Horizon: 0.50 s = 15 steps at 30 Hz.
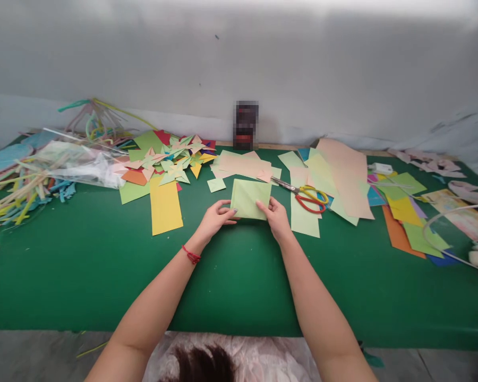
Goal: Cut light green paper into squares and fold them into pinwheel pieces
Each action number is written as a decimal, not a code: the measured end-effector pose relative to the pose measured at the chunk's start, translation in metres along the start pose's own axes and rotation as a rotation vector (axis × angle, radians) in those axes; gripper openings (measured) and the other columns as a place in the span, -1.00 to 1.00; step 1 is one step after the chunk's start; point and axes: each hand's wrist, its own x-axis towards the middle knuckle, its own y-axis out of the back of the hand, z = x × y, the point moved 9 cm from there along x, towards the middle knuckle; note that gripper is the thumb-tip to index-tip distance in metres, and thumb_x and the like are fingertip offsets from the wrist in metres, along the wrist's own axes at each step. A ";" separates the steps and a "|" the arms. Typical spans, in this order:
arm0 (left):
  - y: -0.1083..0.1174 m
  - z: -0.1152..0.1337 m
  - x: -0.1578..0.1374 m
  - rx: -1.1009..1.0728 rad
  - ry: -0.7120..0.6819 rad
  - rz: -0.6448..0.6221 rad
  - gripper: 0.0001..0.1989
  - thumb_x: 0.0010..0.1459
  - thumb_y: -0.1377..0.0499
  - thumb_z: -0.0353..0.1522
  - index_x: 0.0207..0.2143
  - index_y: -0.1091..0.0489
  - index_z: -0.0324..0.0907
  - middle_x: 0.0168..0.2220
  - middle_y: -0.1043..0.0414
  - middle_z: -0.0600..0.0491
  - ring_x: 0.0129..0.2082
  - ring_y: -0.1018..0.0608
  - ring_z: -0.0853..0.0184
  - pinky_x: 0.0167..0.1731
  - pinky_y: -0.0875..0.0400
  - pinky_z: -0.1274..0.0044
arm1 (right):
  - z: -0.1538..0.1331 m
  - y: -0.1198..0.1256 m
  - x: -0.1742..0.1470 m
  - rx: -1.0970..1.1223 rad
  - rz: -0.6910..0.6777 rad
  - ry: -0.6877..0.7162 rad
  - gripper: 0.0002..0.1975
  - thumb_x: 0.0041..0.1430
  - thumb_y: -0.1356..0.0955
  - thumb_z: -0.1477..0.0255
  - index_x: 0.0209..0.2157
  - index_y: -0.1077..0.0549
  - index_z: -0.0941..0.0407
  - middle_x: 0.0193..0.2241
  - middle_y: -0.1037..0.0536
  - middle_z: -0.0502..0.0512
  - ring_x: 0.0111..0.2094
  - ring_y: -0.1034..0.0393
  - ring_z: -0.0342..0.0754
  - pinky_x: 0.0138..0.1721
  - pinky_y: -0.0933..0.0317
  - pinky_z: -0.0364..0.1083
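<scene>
Between my two hands is a light green sheet of paper (249, 196), roughly square, with layered edges that look folded. My left hand (217, 218) pinches its left lower corner between thumb and fingers. On the other side, my right hand (276, 216) grips the right edge, thumb on the front face and fingers behind. Scissors (308, 199) with red and yellow handles lie just right of my right hand, partly on a pale green strip (306, 225). A small folded green square (216, 184) rests beyond my left hand, and a yellow sheet (166, 207) farther left.
Folded paper stars (175, 168) are heaped at back left, beside plastic bags (91, 164) and coloured strips (19, 199). A pixelated dark object (245, 124) stands against the wall. At right are pink sheets (344, 175), coloured papers (406, 212) and a white cable (432, 216) on the green table (239, 286).
</scene>
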 end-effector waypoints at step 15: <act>0.010 0.020 -0.004 0.135 -0.108 -0.001 -0.74 -0.06 -0.26 -0.23 -0.46 -0.33 -0.25 -0.56 -0.46 0.08 -0.53 -0.55 0.35 -0.46 -0.47 0.53 | -0.021 0.008 -0.004 -0.053 -0.057 0.004 -0.49 0.03 -0.36 0.24 0.04 -0.24 -0.02 0.00 -0.43 0.09 -0.06 -0.37 -0.01 -0.17 -0.33 -0.07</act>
